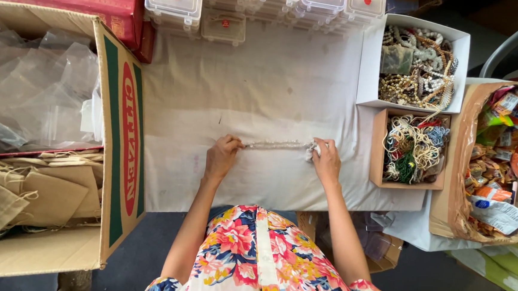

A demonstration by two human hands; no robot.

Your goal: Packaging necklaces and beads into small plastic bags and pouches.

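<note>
Both hands pinch a bead string: left hand (221,155), right hand (326,160), string (276,145). Pulled too hard between the grips, it might snap, I think.

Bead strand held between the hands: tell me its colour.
The bead strand looks clear to whitish, seen best in the head view.

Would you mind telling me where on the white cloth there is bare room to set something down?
The widest bare patch of cloth lies between the clear plastic boxes and the bead string held by the left hand and right hand. A narrower strip runs along the near edge. The right side is crowded with the white bead box and cord box.
</note>
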